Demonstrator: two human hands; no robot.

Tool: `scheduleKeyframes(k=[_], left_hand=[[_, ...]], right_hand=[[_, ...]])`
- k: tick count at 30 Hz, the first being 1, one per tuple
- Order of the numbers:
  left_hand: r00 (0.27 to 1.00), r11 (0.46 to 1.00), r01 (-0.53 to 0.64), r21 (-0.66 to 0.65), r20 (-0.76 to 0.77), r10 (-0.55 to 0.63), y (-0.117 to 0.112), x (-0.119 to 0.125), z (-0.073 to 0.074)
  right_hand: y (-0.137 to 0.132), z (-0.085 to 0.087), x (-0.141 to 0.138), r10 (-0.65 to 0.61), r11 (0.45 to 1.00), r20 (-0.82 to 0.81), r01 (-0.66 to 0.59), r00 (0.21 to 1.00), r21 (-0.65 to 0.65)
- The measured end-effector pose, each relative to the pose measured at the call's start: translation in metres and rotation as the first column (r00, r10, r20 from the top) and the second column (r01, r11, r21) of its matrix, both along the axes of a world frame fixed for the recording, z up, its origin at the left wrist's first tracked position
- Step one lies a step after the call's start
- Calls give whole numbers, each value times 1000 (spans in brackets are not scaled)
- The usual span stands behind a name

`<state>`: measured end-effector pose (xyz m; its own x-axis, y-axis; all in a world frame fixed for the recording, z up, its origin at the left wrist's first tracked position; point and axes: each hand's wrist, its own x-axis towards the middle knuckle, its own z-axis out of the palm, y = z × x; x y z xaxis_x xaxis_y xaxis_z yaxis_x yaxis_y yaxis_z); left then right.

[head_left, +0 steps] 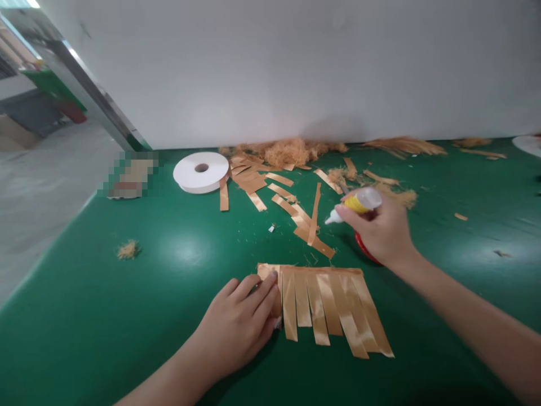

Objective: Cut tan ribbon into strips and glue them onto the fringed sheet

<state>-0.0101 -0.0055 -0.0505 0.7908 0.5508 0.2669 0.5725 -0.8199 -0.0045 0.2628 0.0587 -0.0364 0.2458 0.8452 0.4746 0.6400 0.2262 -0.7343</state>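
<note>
A fringe of several gold ribbon strips [333, 304], joined along a top band, lies on the green table [127, 316]. My left hand [240, 327] rests flat on the fringe's left end, fingers stretched out and pressing the leftmost strip. My right hand [380, 225] is raised behind the fringe, closed around a small glue tube [357, 204] with a yellow label and a white nozzle pointing left. A red object [366, 250] shows partly under that hand.
A white tape roll [201, 171] lies at the back left. Loose gold ribbon strips [291, 206] and frayed fibre heaps [291, 151] are scattered along the white wall. A small fibre tuft [128, 248] sits at the left, near the table's edge.
</note>
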Motion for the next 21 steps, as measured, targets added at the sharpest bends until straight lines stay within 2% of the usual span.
scheduleKeyframes(k=[3,6,8,11,16,21], left_hand=[[1000,1000,3,9,5,-3,0,0,0],[1000,1000,7,15,7,-7,0,0,1],[1000,1000,-1,7,6,0,0,1,1],[1000,1000,-1,-4,-1,1,0,1,1],[1000,1000,3,-6,-3,-3,1,1,0],[1000,1000,5,1,-5,-5,1,1,0]], right_hand=[[3,5,-11,73,997,-293,-60,953,53],[4,4,-17,214,969,-521,-248,826,5],[5,1,-20,233,948,-632,-318,739,-23],[5,-4,-25,227,935,-716,-354,660,-31],[2,-1,-28,188,906,-808,-416,559,-77],[-1,1,-28,218,861,-851,-505,477,-62]])
